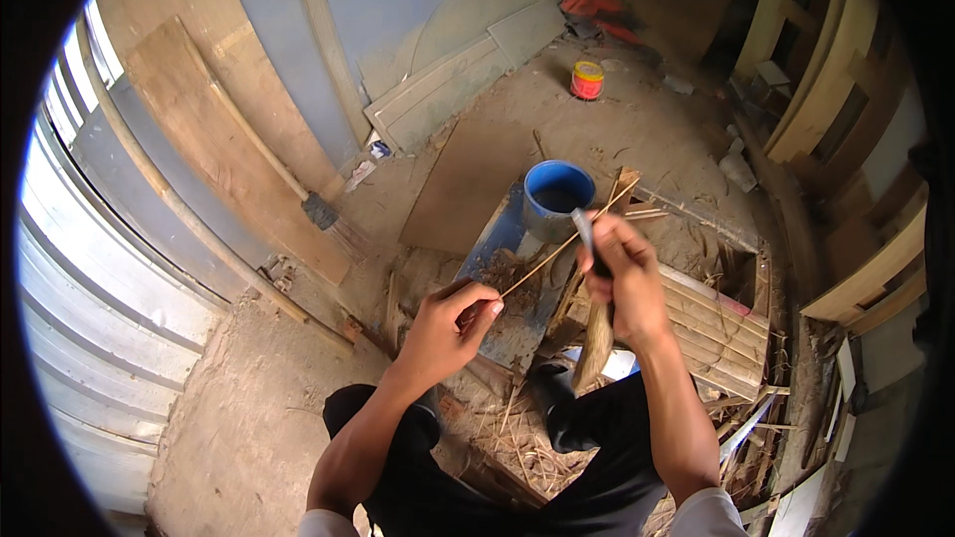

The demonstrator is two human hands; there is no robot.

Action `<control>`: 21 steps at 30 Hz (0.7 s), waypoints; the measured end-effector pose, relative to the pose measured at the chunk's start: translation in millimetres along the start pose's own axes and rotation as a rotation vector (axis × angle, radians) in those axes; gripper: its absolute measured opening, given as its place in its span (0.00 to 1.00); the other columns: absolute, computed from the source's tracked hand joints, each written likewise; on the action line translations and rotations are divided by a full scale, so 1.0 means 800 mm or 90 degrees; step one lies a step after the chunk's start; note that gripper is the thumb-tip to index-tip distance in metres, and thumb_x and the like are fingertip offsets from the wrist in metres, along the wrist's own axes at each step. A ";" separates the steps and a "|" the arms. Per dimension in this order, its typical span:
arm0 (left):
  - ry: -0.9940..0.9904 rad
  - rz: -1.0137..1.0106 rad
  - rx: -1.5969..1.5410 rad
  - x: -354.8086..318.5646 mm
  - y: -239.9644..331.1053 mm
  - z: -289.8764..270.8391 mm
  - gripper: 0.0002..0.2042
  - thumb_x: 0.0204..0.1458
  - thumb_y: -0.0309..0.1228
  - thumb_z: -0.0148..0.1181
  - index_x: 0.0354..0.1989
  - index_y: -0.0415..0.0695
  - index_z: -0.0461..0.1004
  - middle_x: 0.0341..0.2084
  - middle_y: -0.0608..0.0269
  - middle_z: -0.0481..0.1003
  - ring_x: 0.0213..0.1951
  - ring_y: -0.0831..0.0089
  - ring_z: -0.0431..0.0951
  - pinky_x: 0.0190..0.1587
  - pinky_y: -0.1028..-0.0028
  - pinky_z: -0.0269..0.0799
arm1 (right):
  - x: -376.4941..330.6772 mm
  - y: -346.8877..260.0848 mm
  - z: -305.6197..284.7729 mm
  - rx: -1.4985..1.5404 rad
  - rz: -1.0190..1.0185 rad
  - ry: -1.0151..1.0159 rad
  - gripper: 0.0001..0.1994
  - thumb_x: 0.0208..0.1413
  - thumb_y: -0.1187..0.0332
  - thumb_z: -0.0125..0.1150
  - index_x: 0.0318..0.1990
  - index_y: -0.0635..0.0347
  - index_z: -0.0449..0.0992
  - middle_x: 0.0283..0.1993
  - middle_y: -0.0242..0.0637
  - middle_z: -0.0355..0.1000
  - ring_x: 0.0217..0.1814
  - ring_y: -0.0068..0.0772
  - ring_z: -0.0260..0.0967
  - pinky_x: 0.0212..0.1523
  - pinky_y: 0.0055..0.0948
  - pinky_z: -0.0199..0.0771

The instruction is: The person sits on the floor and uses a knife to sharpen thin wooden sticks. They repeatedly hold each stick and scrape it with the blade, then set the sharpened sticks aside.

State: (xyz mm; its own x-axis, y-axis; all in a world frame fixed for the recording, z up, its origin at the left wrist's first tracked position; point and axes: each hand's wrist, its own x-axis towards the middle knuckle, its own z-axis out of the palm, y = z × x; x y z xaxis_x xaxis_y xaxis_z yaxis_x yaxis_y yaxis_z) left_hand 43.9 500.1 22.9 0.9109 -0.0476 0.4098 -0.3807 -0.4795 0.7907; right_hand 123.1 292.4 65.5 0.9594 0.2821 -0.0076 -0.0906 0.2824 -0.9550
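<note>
My left hand is closed, pinching one end of a thin, light-brown strip that looks like bamboo. The strip slants up to the right, past my right hand. That hand grips a knife, its short grey blade lying against or very near the strip. Below the fist a thick wooden piece extends toward my lap and looks like the knife's long handle. The right hand and blade are slightly blurred.
A blue bucket stands just beyond my hands on a bluish board. Slatted wood lies at right, with shavings around my feet. A broom leans at left. Farther back is a red-yellow tub.
</note>
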 end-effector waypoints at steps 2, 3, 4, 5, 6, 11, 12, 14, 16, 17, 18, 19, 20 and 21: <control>0.040 -0.014 -0.019 0.001 0.009 0.002 0.03 0.52 0.22 0.60 0.34 0.38 0.72 0.21 0.61 0.70 0.18 0.80 0.65 0.20 0.76 0.58 | -0.017 0.011 0.020 -0.167 0.055 -0.126 0.11 0.65 0.62 0.48 0.48 0.56 0.72 0.24 0.26 0.68 0.17 0.12 0.54 0.16 0.15 0.54; 0.060 -0.012 -0.023 0.002 0.014 0.005 0.03 0.52 0.22 0.60 0.33 0.38 0.72 0.21 0.61 0.70 0.17 0.80 0.65 0.20 0.76 0.58 | -0.024 0.019 0.031 -0.131 0.076 -0.188 0.10 0.65 0.64 0.49 0.48 0.55 0.72 0.24 0.27 0.68 0.17 0.12 0.54 0.16 0.14 0.52; 0.078 -0.009 -0.031 0.004 0.018 0.008 0.03 0.52 0.21 0.60 0.33 0.38 0.72 0.21 0.61 0.70 0.17 0.80 0.65 0.20 0.76 0.58 | -0.030 0.022 0.036 -0.111 0.126 -0.241 0.09 0.65 0.66 0.49 0.48 0.55 0.72 0.25 0.27 0.68 0.17 0.12 0.53 0.15 0.14 0.51; 0.085 -0.040 -0.042 0.004 0.023 0.012 0.03 0.52 0.21 0.60 0.31 0.38 0.71 0.21 0.61 0.69 0.17 0.80 0.65 0.20 0.76 0.58 | -0.030 0.023 0.036 -0.057 0.121 -0.245 0.11 0.65 0.64 0.49 0.51 0.54 0.72 0.25 0.27 0.68 0.16 0.11 0.52 0.15 0.13 0.51; 0.094 -0.016 -0.026 0.005 0.026 0.014 0.02 0.52 0.21 0.59 0.31 0.37 0.72 0.21 0.63 0.70 0.18 0.83 0.64 0.20 0.79 0.57 | -0.030 0.023 0.034 -0.101 0.125 -0.199 0.11 0.65 0.63 0.50 0.50 0.55 0.72 0.25 0.27 0.68 0.16 0.11 0.52 0.15 0.13 0.51; 0.085 -0.002 -0.064 -0.004 0.042 0.027 0.02 0.54 0.20 0.58 0.31 0.35 0.72 0.21 0.68 0.71 0.20 0.90 0.63 0.20 0.84 0.54 | -0.008 -0.009 -0.015 -0.043 0.074 -0.023 0.11 0.63 0.61 0.52 0.43 0.59 0.74 0.23 0.26 0.66 0.14 0.11 0.48 0.13 0.14 0.46; 0.074 -0.010 -0.055 -0.008 0.045 0.028 0.02 0.54 0.20 0.59 0.31 0.36 0.72 0.21 0.66 0.71 0.19 0.87 0.64 0.20 0.82 0.56 | -0.008 -0.013 -0.019 -0.035 0.031 -0.018 0.12 0.63 0.61 0.52 0.43 0.60 0.74 0.23 0.27 0.66 0.14 0.11 0.48 0.12 0.14 0.45; 0.056 -0.020 -0.038 -0.012 0.050 0.029 0.02 0.52 0.20 0.59 0.32 0.37 0.72 0.21 0.62 0.69 0.18 0.81 0.67 0.20 0.79 0.60 | -0.014 -0.015 -0.016 0.018 0.062 0.007 0.11 0.63 0.63 0.52 0.44 0.59 0.74 0.23 0.28 0.67 0.14 0.12 0.48 0.12 0.14 0.44; 0.075 -0.024 -0.051 -0.015 0.052 0.031 0.02 0.52 0.20 0.59 0.32 0.37 0.72 0.21 0.62 0.69 0.19 0.82 0.67 0.20 0.80 0.59 | -0.028 -0.007 -0.002 -0.026 0.085 -0.045 0.10 0.63 0.64 0.53 0.45 0.58 0.74 0.24 0.29 0.68 0.13 0.12 0.48 0.12 0.14 0.45; 0.085 -0.024 -0.050 -0.016 0.053 0.030 0.02 0.52 0.20 0.60 0.32 0.37 0.72 0.21 0.63 0.69 0.19 0.82 0.67 0.20 0.80 0.59 | -0.032 -0.005 0.001 -0.066 0.147 -0.135 0.09 0.62 0.64 0.54 0.44 0.57 0.74 0.23 0.30 0.68 0.13 0.12 0.50 0.12 0.14 0.45; 0.091 -0.035 -0.050 -0.018 0.054 0.028 0.03 0.52 0.20 0.60 0.32 0.37 0.72 0.21 0.63 0.69 0.19 0.82 0.67 0.20 0.80 0.59 | -0.035 -0.004 0.005 0.028 0.206 -0.217 0.09 0.61 0.63 0.55 0.44 0.57 0.74 0.23 0.30 0.68 0.13 0.12 0.50 0.11 0.14 0.44; 0.104 -0.020 -0.042 -0.019 0.055 0.025 0.03 0.52 0.20 0.60 0.32 0.37 0.72 0.21 0.63 0.68 0.19 0.82 0.67 0.20 0.80 0.58 | -0.035 -0.007 0.003 0.000 0.170 -0.139 0.09 0.62 0.64 0.54 0.44 0.57 0.74 0.24 0.30 0.68 0.13 0.12 0.49 0.11 0.14 0.44; 0.102 0.002 -0.020 -0.023 0.056 0.021 0.03 0.52 0.20 0.60 0.31 0.37 0.72 0.21 0.63 0.68 0.19 0.82 0.66 0.20 0.80 0.58 | -0.035 -0.009 -0.001 -0.001 0.140 -0.142 0.09 0.62 0.64 0.54 0.44 0.57 0.73 0.24 0.29 0.67 0.13 0.12 0.49 0.12 0.14 0.44; 0.097 0.009 -0.001 -0.028 0.058 0.017 0.03 0.51 0.20 0.60 0.31 0.37 0.72 0.21 0.63 0.68 0.18 0.81 0.66 0.20 0.80 0.58 | -0.025 -0.020 -0.014 0.078 0.135 -0.102 0.09 0.64 0.64 0.51 0.44 0.57 0.74 0.24 0.28 0.68 0.14 0.12 0.53 0.11 0.13 0.49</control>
State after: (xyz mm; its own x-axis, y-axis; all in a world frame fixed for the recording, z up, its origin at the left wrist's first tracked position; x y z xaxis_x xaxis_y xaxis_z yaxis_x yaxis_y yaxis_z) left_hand 8.0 467.2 44.2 0.8711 0.0796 0.4846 -0.3934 -0.4777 0.7855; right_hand 108.3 271.7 77.9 0.8620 0.4852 -0.1466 -0.3254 0.3080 -0.8940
